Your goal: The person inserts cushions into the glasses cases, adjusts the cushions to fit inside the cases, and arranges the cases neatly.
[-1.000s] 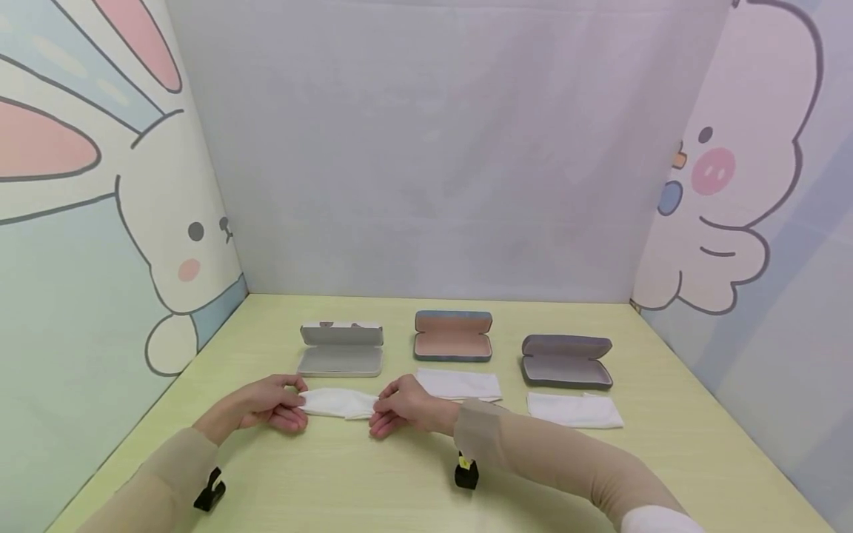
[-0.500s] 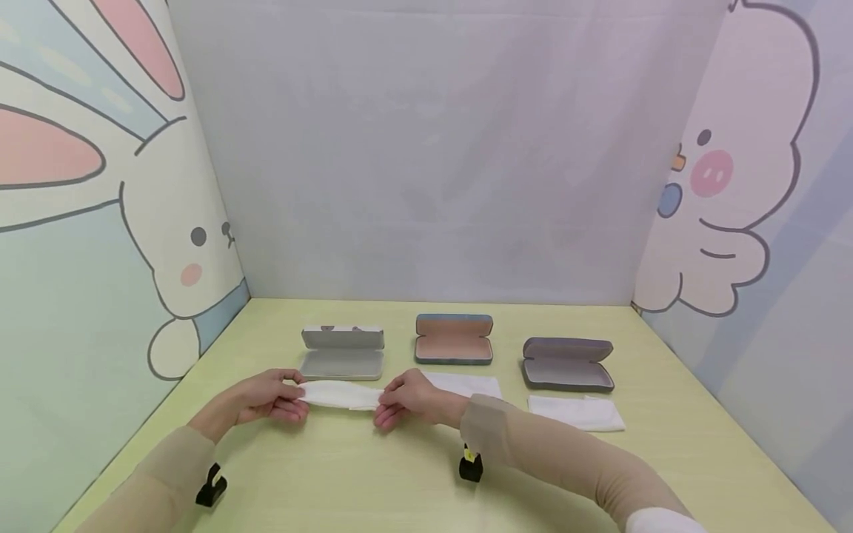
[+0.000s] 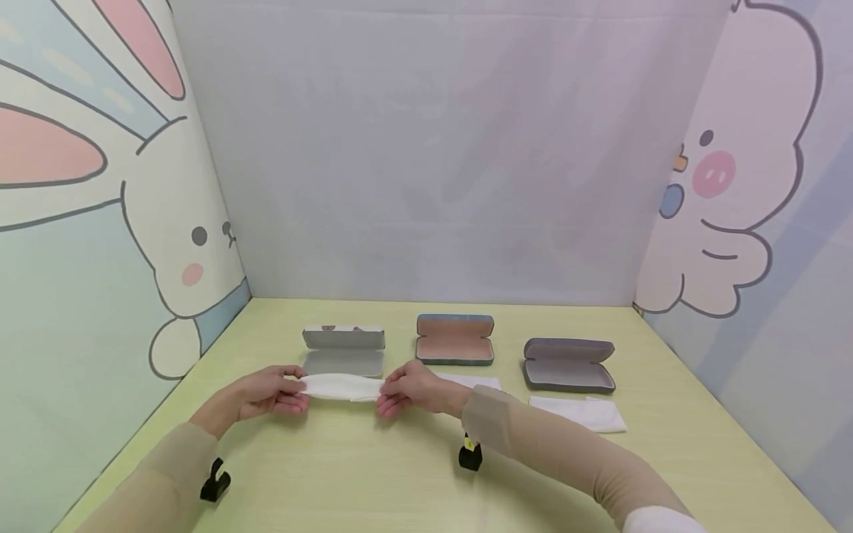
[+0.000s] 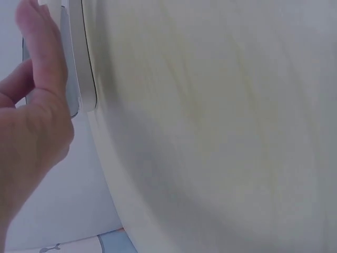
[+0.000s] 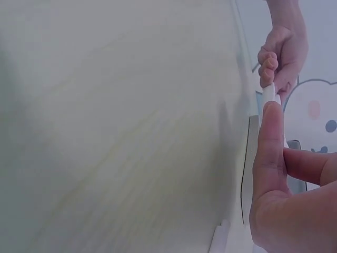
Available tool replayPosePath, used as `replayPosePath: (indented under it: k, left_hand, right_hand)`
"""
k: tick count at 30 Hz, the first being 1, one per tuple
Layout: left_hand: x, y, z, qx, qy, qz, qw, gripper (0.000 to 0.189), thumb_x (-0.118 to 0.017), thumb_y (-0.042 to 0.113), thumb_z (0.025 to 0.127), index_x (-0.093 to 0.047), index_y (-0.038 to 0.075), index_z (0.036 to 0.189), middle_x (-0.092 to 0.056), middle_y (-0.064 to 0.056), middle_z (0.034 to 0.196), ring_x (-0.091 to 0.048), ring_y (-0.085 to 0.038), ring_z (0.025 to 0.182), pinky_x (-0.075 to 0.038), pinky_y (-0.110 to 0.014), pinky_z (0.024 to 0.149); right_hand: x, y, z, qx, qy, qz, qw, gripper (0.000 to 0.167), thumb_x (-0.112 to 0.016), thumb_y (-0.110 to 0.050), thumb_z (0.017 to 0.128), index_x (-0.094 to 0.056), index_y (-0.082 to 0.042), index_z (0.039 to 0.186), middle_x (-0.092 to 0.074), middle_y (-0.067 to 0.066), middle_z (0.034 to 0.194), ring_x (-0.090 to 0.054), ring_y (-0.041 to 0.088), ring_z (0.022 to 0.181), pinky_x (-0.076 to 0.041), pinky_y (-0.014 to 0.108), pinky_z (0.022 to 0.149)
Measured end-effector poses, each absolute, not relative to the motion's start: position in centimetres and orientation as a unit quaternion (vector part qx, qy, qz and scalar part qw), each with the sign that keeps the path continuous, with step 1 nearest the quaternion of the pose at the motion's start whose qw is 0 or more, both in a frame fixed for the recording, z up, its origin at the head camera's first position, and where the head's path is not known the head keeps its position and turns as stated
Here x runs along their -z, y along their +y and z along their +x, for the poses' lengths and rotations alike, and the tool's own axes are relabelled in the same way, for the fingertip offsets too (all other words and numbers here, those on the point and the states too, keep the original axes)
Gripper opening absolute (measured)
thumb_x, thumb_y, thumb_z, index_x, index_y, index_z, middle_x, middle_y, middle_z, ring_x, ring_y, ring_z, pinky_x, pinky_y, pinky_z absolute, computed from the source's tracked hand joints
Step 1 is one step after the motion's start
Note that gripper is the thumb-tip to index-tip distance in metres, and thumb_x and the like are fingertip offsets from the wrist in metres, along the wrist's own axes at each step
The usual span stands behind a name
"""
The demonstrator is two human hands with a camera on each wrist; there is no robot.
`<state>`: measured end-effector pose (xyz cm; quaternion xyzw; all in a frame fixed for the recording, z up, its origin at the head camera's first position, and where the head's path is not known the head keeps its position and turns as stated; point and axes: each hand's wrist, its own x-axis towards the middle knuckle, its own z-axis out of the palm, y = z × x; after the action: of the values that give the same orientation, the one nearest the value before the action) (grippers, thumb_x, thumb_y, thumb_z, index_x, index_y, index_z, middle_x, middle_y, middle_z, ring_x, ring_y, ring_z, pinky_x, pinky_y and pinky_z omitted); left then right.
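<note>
Left hand (image 3: pixel 268 389), right hand (image 3: pixel 417 387): fingers (image 5: pixel 270 142) pinching opposite ends of folded white cloth (image 3: pixel 341 386); folds could open if either pinch slips.

left arm in a beige fabric sleeve (image 3: pixel 156 481): reaches forward from lower left. bare left hand (image 3: pixel 268 391): pinches between thumb and fingers, fingertips pointing inward. right arm in a beige fabric sleeve, white at its upper end (image 3: pixel 560 451): slants in from lower right. bare right hand (image 3: pixel 415 388): pinches likewise, facing the left hand, apart from it, nearly level.
</note>
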<state>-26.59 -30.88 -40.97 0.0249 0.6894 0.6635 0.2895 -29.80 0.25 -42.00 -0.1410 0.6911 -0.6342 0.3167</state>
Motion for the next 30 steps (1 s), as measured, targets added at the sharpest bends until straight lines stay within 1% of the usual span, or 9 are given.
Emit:
replayPosePath:
  k: [12,23,30]
  left_hand:
    - [40.5,-31.2,-27.1,-0.68,0.678,0.019,0.278,0.016,-0.045,0.005,0.1,-0.035,0.003,0.113,-0.074,-0.009,0.083,-0.073,-0.015,0.074,-0.062,-0.027,0.072]
    - [40.1,-31.1,-28.3,-0.676,0.688,-0.011,0.264,0.021,-0.045,0.008,0.101,-0.034,0.003,0.118,-0.074,-0.01,0.085,-0.073,-0.015,0.075,-0.062,-0.027,0.073]
    - [39.7,-31.3,-29.3,-0.675,0.697,-0.025,0.24,0.022,-0.043,0.007,0.102,-0.033,-0.001,0.12,-0.074,-0.008,0.082,-0.073,-0.014,0.074,-0.062,-0.025,0.07]
  right_hand:
    - [41.9,0.2,-31.1,0.64,0.684,-0.147,0.318,0.011,-0.055,0.001,0.094,-0.063,0.008,0.095,-0.07,0.011,0.074,-0.069,0.016,0.062,-0.062,0.028,0.062]
    - [42.0,-0.3,-32.8,0.649,0.679,-0.131,0.317,0.008,-0.056,0.0,0.094,-0.062,0.006,0.093,-0.07,0.011,0.075,-0.07,0.016,0.065,-0.062,0.026,0.064]
    - [41.7,-0.8,-33.9,0.641,0.686,-0.133,0.319,0.016,-0.053,-0.004,0.097,-0.063,0.008,0.101,-0.07,0.011,0.08,-0.071,0.017,0.07,-0.062,0.028,0.069]
